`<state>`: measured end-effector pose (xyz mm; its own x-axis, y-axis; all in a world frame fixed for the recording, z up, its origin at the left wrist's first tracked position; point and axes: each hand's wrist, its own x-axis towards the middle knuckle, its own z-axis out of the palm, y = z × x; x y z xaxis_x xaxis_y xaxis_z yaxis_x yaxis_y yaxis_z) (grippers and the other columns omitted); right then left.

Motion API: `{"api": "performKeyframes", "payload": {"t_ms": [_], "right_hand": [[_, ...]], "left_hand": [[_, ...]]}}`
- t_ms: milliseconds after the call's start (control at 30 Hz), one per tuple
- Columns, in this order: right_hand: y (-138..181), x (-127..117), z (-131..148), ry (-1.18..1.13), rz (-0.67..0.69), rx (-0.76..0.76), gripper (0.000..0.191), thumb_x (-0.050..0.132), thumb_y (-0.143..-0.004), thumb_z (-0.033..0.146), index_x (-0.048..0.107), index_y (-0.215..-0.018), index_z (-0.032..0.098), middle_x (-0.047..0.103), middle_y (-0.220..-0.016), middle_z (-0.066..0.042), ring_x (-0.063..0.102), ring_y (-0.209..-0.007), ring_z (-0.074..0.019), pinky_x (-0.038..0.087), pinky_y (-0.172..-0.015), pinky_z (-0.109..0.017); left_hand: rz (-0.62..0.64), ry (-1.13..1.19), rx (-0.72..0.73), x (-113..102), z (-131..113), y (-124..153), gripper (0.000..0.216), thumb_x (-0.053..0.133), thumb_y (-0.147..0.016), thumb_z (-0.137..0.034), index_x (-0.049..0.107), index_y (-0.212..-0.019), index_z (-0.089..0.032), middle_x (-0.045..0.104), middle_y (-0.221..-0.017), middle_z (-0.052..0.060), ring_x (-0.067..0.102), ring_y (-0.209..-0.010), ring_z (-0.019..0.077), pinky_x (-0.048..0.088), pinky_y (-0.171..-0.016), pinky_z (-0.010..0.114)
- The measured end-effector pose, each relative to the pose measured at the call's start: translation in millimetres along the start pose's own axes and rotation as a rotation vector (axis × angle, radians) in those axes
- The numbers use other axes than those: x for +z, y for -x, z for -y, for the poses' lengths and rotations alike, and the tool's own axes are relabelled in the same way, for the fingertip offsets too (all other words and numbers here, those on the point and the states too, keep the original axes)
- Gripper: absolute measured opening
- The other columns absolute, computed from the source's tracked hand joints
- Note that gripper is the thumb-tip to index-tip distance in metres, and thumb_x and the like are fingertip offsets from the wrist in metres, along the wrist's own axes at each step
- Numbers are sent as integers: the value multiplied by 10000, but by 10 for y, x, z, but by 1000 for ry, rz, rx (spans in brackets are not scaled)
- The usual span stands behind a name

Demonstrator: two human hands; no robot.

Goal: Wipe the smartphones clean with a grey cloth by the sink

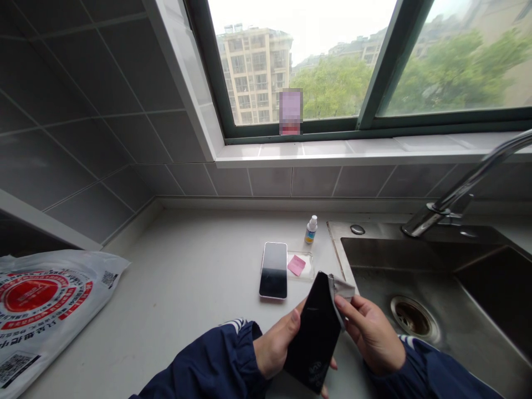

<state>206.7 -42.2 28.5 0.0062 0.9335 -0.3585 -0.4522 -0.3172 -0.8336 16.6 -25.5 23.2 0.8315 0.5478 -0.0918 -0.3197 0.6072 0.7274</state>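
My left hand (pixel 276 343) is wrapped round a black phone (pixel 316 332), thumb on its dark face and fingertips showing at the far edge. The phone is tilted, and a few pale marks or reflections show near its lower end. In my right hand (pixel 369 332), a small grey cloth (pixel 343 288) is pinched against the phone's upper right edge. Behind them a second phone (pixel 274 270) with a light rim lies flat on the counter. Beside it is a clear shallow case (pixel 308 271) with a pink piece of cloth or paper (pixel 296 265) on it.
A small white spray bottle (pixel 310 230) stands behind the clear case. To the right are a steel sink (pixel 415 277) and a chrome faucet (pixel 440 205). A white plastic bag (pixel 62 299) with red print lies on the counter (pixel 187 266) at left.
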Motion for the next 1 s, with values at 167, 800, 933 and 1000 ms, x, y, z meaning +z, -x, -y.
{"api": "performKeyframes", "payload": {"t_ms": [167,800,933,1000], "right_hand": [[32,18,-156,54,105,35,365,771,-745,444,700,-931,138,716,-804,-79,658,-703,-185,505,-646,-277],[74,46,-236,190,153,17,379,740,-768,469,686,-908,121,635,-635,-25,502,-504,-100,396,-490,-226],[81,49,-199,155,146,48,386,680,-805,511,676,-873,131,652,-587,-40,555,-436,-148,425,-444,-260],[77,54,-180,160,117,37,409,665,-803,539,677,-860,134,652,-561,-49,562,-409,-171,428,-418,-276]], "left_hand": [[-4,-8,25,5,17,-13,674,305,-887,-657,310,-1415,-239,670,-884,127,706,-677,247,569,-560,372],[-170,-55,43,53,-52,13,577,194,-954,-538,432,-1324,-163,644,-1090,201,681,-919,325,574,-652,445],[-140,-97,-11,49,-53,26,569,200,-956,-538,357,-1375,-186,693,-916,170,711,-756,294,563,-593,411],[-110,-88,-45,18,-28,30,571,185,-956,-543,315,-1400,-209,696,-919,170,714,-704,278,553,-556,375]]}}
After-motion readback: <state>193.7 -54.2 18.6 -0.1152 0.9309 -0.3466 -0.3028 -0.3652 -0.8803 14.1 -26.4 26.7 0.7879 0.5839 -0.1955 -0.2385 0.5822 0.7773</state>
